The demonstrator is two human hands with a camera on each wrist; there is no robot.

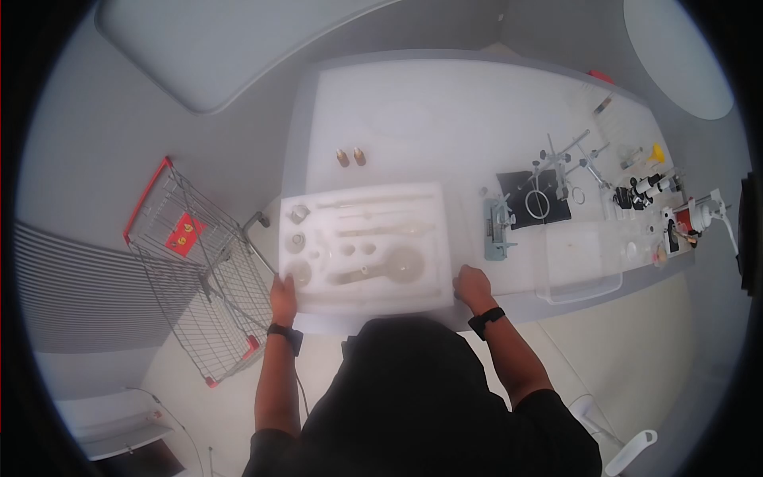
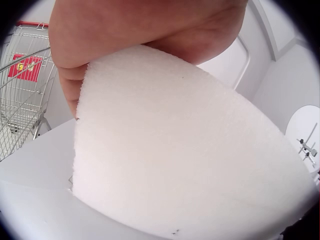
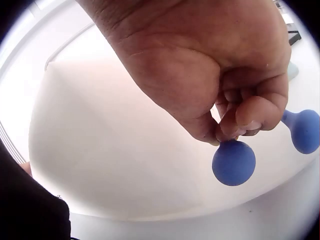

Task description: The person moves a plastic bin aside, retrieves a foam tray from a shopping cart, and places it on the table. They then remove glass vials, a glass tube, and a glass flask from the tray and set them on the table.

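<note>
A thick white foam tray (image 1: 381,298) with shaped hollows lies near the table's front edge, several clear glass pieces set in it. My left hand (image 1: 284,299) grips its left front edge, fingers wrapped over the side; the foam block (image 2: 170,140) fills most of the left wrist view. My right hand (image 1: 474,288) is just off the tray's right front corner. In the right wrist view its curled fingers pinch the top of a blue rubber bulb (image 3: 234,163), whose neck is hidden. A second blue rubber bulb (image 3: 305,132) shows beside the same hand.
Two small brown bottles (image 1: 350,157) stand behind the tray. Rightward are a grey-green metal device (image 1: 498,230), a black mat (image 1: 517,187), clamp stands (image 1: 560,163), a clear plastic bin (image 1: 580,296) and a microscope (image 1: 687,222). A shopping cart (image 1: 208,270) stands left of the table.
</note>
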